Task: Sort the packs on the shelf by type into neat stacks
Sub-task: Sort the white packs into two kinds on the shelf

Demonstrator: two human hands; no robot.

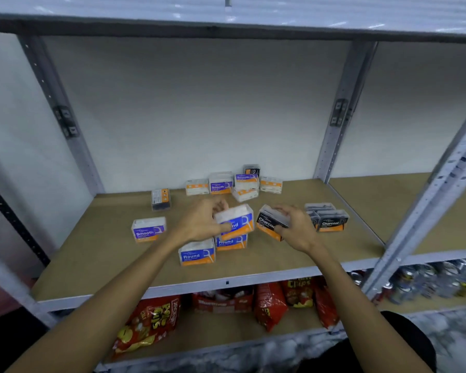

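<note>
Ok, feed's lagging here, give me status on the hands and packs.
Left hand shut on Round pack, above another Round pack. Right hand shut on Charcoal pack. Nothing blocking; loose packs at back.

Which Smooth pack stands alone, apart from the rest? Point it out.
The Smooth pack at the shelf's front left, off to the left of the left hand. The other Smooth packs sit clustered against the back wall.

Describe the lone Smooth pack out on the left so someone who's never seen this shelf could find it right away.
Start at the tan shelf board and look toward its left front area, left of both hands. A single purple Smooth pack stands there alone, label facing forward. Unlike the blue Round packs to its right and the Smooth packs clustered at the back, nothing touches it.
</note>
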